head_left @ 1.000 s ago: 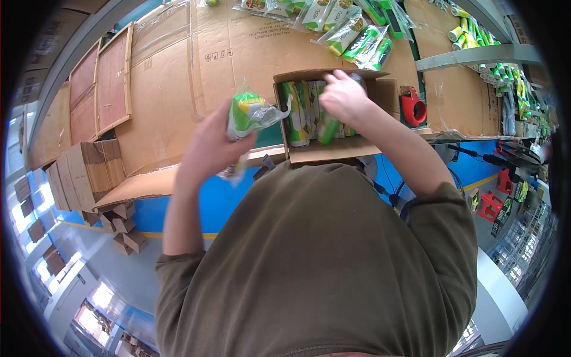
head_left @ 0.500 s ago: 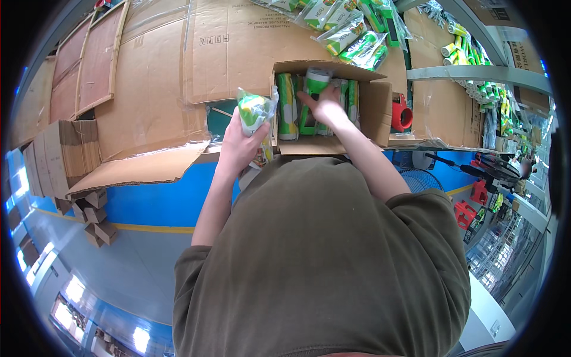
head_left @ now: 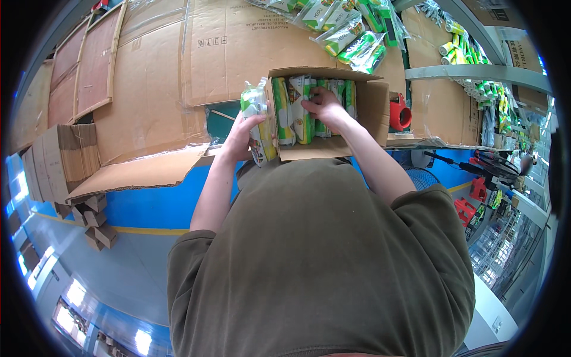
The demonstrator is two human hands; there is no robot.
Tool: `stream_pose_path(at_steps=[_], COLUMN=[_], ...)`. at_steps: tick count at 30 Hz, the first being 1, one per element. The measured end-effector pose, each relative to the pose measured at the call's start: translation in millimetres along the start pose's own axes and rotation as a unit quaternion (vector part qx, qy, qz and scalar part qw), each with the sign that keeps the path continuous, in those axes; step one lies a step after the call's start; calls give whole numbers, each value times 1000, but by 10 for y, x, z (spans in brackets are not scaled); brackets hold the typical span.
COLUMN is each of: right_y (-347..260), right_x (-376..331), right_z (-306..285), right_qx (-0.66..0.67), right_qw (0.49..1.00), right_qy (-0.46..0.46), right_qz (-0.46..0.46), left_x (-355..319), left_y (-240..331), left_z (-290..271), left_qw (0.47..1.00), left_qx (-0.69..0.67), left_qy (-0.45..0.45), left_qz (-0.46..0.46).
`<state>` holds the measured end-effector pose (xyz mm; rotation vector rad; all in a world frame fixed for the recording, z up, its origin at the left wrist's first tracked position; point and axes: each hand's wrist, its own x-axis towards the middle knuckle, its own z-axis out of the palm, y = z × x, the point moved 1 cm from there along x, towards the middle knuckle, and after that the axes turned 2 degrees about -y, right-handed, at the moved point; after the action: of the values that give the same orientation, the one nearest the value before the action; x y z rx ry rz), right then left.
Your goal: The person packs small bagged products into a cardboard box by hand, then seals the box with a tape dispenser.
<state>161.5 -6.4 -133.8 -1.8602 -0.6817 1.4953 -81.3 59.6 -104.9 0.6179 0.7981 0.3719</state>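
An open cardboard box [head_left: 315, 151] stands at the table's near edge with several green-and-white bagged flashlights [head_left: 283, 113] lined up inside. My right hand [head_left: 326, 108] reaches into it, thumb and fingers closed on the edge of a bagged flashlight [head_left: 299, 113] lying among the others. Outside the box's left wall, my left hand [head_left: 239, 135] grips another bagged flashlight [head_left: 260, 134] by its side. Its clear plastic wrap sticks up at the far end. Part of the row in the box is hidden under my right hand.
More bagged flashlights [head_left: 345, 37] lie in a pile beyond the box. A red tape dispenser [head_left: 401, 112] sits just right of the box's flap. Loose flashlights [head_left: 476, 65] are heaped past a grey metal bar [head_left: 458, 72]. Folded cartons [head_left: 62, 157] stand at the left.
The flashlight under my right hand has gone from standing out, head up, to lying in the row. My left hand's flashlight has turned from end-on to showing its long side.
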Motion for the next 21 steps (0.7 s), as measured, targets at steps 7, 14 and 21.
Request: stream_pose_path(at_steps=[7, 14, 21], right_y=[-37, -755, -1122], right_x=[84, -824, -1358], right_z=[60, 78, 353], right_qx=[-201, -123, -297], right_qw=[979, 958, 877], right_qy=[16, 51, 92], right_qz=[30, -254, -367], left_x=[46, -476, -267], left_y=[8, 763, 546], left_z=[36, 641, 1193], left_qw=[995, 972, 988], left_qx=[94, 107, -36], left_qy=[-5, 0, 29], left_qz=[22, 209, 147])
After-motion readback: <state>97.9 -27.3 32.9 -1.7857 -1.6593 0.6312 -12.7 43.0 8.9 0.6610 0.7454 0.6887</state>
